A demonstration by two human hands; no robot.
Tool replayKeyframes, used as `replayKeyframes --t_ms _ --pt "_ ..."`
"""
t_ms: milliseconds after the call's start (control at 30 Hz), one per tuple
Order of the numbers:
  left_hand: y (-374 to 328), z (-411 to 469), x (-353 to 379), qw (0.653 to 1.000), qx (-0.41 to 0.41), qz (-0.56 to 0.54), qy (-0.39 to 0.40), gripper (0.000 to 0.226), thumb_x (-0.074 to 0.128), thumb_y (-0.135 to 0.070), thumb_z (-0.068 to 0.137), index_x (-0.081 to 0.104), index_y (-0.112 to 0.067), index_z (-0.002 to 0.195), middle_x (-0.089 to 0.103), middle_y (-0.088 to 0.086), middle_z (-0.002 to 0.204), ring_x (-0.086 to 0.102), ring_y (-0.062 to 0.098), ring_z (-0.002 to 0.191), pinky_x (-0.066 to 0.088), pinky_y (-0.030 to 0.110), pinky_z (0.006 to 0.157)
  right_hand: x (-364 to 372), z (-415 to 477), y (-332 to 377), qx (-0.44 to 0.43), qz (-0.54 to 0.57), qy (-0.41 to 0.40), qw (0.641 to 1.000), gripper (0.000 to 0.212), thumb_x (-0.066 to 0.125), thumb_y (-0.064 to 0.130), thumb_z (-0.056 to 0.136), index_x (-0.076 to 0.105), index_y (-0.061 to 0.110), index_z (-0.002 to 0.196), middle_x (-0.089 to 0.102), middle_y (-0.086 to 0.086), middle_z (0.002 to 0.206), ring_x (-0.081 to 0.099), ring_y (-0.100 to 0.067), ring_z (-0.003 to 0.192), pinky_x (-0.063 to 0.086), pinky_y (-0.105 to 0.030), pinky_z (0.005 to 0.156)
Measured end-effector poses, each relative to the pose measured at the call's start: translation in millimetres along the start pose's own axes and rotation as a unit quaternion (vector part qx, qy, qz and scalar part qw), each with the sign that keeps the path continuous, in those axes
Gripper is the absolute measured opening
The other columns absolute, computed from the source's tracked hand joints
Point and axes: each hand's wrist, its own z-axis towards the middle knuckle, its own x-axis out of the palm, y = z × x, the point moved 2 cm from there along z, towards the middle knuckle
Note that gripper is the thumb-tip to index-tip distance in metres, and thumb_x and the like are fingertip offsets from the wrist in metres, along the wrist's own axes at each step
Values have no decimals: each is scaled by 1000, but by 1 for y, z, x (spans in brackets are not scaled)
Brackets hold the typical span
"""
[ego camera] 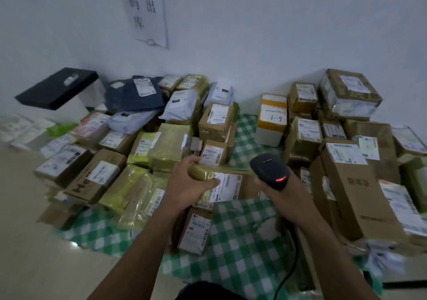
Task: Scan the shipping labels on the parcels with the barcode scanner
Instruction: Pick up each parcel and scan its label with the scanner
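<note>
Here, my left hand (188, 179) grips a tape-wrapped parcel (221, 184) from its left end, thumb on the white shipping label (227, 187) facing up at me. Just right of it, my right hand (283, 192) curls round the black barcode scanner (270, 170), its red light (280, 179) glowing, with more parcels piled beyond and to both sides of my hands.

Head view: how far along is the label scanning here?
Done: nothing shows which parcels are already scanned; the left heap and right heap lie on the green checked cloth. In hand: the left hand grips a tape-wrapped parcel, label up, while the right hand holds the barcode scanner, red light lit, beside it. Left: possibly many labelled parcels in both heaps.
</note>
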Motion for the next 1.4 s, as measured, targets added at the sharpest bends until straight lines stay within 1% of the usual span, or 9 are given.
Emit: replayKeyframes --t_ms 200,433,700,800,933,1033,1167,1267,1400 --pt "-18 -10 -40 998 30 12 59 91 97 -27 66 48 -41 142 56 -13 129 55 -7 103 46 15 76 22 -10 16 -19 0 44 999 57 85 42 82 54 41 130 63 25 115 59 11 99 41 -11 75" --pt "-26 -16 -61 995 35 -70 67 114 97 -38 67 27 -52 156 40 -15 144 45 11 132 43 37 111 39 -32 25 -12 30 41 999 71 92 47 71 54 46 132 68 23 121 64 11 104 54 -25 89" --pt "-24 -31 -43 974 20 -224 -23 105 93 -48 68 36 -33 154 57 -12 127 61 0 101 48 22 83 57 -59 38 -23 19 -92 995 76 92 39 74 56 30 140 67 10 125 65 -11 107 51 -30 87" --pt "-17 -38 -34 953 -5 -302 -25 91 91 -49 68 48 -30 146 68 -15 111 73 -2 84 57 18 67 60 -70 39 -36 -13 -105 994 68 89 38 78 57 26 136 65 12 122 62 -2 101 48 -17 81" --pt "-3 -42 -23 938 -21 -344 -18 68 92 -60 55 66 -48 116 75 -13 113 73 12 105 59 44 95 74 -79 41 -38 -69 -93 993 51 84 32 84 51 34 122 54 25 98 52 11 84 38 -7 64" --pt "3 -48 -15 946 -4 -324 14 101 90 -73 52 54 -49 142 63 -13 138 62 11 124 52 45 106 83 -84 39 -30 -69 -118 990 50 84 27 86 52 29 124 51 27 94 50 10 80 36 -7 63" --pt "19 -58 -8 952 7 -290 95 75 96 -39 67 52 -65 123 67 -23 125 63 -7 113 54 23 91 76 -88 42 -12 -33 -149 988 50 88 33 81 55 32 119 60 17 99 54 7 84 40 -14 67" --pt "27 -68 -1 960 30 -247 128 104 97 -36 70 34 -60 149 62 -23 136 59 1 125 58 26 94 72 -90 42 -10 -35 -155 987 49 90 36 78 60 30 116 64 9 103 62 -8 90 42 -17 69" --pt "36 -76 7 958 39 -224 176 108 97 -41 66 22 -79 134 60 -25 137 63 3 120 59 29 95 72 -92 48 -14 -60 -149 987 46 85 30 84 57 27 121 59 8 104 56 -8 88 38 -14 70"
